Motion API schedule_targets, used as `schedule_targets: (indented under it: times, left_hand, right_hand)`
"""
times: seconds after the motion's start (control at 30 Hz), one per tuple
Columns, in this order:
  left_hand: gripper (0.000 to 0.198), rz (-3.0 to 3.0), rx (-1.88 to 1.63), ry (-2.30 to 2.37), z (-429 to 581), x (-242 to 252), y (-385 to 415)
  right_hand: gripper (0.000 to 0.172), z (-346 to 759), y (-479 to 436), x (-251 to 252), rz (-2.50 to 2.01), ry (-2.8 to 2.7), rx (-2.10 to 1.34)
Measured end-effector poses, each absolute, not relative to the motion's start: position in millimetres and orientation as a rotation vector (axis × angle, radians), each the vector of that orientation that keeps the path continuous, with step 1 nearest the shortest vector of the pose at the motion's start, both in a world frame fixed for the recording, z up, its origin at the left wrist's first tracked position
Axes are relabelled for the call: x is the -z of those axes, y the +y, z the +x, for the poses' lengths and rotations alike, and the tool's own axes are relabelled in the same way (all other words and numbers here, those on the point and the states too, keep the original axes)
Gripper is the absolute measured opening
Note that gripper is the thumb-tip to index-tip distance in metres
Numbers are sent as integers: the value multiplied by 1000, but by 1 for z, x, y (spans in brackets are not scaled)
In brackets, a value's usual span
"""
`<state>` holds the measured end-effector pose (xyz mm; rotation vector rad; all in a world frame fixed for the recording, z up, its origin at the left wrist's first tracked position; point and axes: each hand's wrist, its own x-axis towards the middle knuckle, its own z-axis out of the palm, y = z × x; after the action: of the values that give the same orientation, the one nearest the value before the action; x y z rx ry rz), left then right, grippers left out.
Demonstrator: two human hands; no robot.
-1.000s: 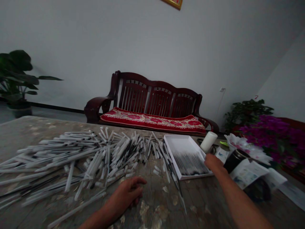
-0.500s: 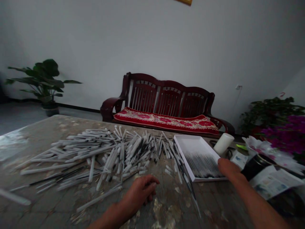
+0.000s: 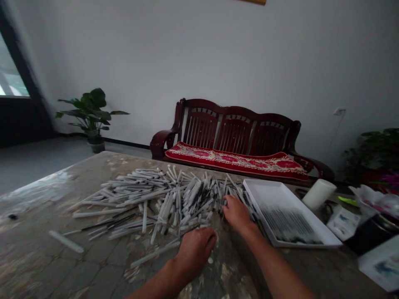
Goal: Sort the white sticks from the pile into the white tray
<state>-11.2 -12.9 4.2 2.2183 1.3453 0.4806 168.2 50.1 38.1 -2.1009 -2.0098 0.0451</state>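
The pile of brushes point(image 3: 168, 199) lies on the table point(image 3: 62, 195). The tray point(image 3: 289, 216) lies to its right and holds a row of brushes point(image 3: 289, 226). A cylinder point(image 3: 318, 195) lies behind the tray. Behind the table stands the bench point(image 3: 237, 128), with a cushion point(image 3: 237, 162) on its seat. A potted plant point(image 3: 93, 116) stands left of it, before the wall point(image 3: 199, 54).
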Motion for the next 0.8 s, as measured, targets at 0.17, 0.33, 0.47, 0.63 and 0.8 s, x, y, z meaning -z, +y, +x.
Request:
schedule_targets:
  times: [0.17,0.33,0.47,0.63,0.8]
  left_hand:
    - [27,2236,-475,1337,-11,-5,-11]
    - [27,2257,-508,1311,-11,-2,-11]
    - [26,2146,-593,1296,-11,0,-11]
    - [26,1742,-893,1203,-9,-1,-5]
    - [41,1289,-1103,1103,-4,1,2]
  right_hand:
    - [41,167,81,-30,-2263,-1872,-38]
    - [40,172,81,-29,-2276,-1849,-36]
    - [39,181,62,-30,-2245,-1847,-52]
    - [36,182,22,-23,-1879,-1678,-447]
    - [30,153,-23,-11,-1479,-1769,-528]
